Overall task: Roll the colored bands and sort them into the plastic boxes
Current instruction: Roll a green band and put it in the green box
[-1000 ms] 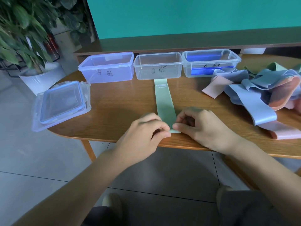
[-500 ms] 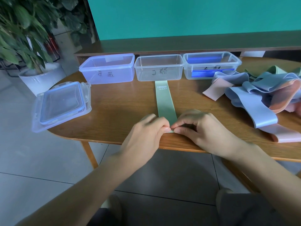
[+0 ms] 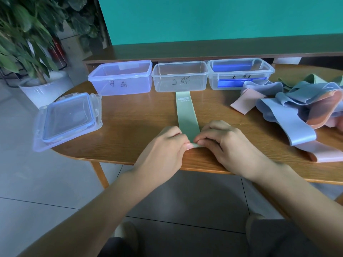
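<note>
Your left hand (image 3: 163,151) and right hand (image 3: 224,143) meet at the near end of the green band (image 3: 186,114), fingers curled, thumbs and fingertips pinching that end where it is folded up into a small tight lip. The band is a flat, matte, rubbery strip lying straight on the table (image 3: 133,127), running away from you until its far end, with a small printed label, touches the front wall of the middle box (image 3: 180,76).

The table is warm brown wood with visible grain and a rounded edge. Three boxes of thin translucent plastic stand side by side along its far side, all rectangular with rolled rims and dark handwritten marks on the front. The left box (image 3: 120,78) has a lilac tint. The middle box is clear. The right box (image 3: 239,73) shows a glossy blue strip through its wall.

At your right lies the pile (image 3: 297,108) of loose bands, smooth wide loops in grey-blue, pink and pale green, draped and twisted over each other.

On the table's left end, overhanging the edge, sit clear lids (image 3: 68,117) with snap flaps and a blue seal. A leafy plant (image 3: 22,39) in a white pot stands on the tiled floor beyond.
</note>
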Motion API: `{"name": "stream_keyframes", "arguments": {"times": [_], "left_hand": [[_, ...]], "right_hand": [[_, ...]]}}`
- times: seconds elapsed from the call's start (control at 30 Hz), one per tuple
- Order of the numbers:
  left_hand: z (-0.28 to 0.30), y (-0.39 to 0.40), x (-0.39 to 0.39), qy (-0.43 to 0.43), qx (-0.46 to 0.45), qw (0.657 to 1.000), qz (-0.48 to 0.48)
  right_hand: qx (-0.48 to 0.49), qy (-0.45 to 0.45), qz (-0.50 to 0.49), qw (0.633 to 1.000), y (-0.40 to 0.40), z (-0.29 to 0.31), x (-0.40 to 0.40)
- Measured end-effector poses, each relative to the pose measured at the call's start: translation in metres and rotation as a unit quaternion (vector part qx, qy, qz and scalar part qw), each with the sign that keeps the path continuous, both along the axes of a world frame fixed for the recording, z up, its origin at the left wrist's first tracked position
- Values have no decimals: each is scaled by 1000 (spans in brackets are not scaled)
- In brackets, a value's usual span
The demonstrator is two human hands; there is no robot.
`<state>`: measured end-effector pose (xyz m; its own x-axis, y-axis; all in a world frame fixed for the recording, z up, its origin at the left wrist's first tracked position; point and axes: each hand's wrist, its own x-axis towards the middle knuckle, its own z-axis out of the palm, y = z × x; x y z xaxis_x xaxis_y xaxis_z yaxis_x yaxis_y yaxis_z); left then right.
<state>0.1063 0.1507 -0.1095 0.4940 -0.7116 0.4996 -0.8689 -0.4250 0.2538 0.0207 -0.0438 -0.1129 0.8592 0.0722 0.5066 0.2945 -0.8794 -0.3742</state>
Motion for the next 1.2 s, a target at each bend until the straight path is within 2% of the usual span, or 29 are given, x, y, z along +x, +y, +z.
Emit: {"name": "stream_keyframes", "arguments": {"times": [0.17,0.37,0.67,0.83,0.97,1.2], "left_hand": [[-1,-3,1,-15,-14,1000,15],[2,-4,1,33,-64,997,9],[2,-6,9,33,-34,999,24],[0,-10,13,24,-38,999,21],[-2,-12,15,10,-24,999,33],[-3,-13,15,19,-73,997,18]], "right_hand": [[-12,46,-2,999,1,6,-4],[-11,56,-34,998,1,10,2],[-3,36,-72,997,4,6,12],[28,13,-37,999,3,1,15],[21,46,-7,999,-8,3,14],[15,45,-6,999,-13,-1,22]]}}
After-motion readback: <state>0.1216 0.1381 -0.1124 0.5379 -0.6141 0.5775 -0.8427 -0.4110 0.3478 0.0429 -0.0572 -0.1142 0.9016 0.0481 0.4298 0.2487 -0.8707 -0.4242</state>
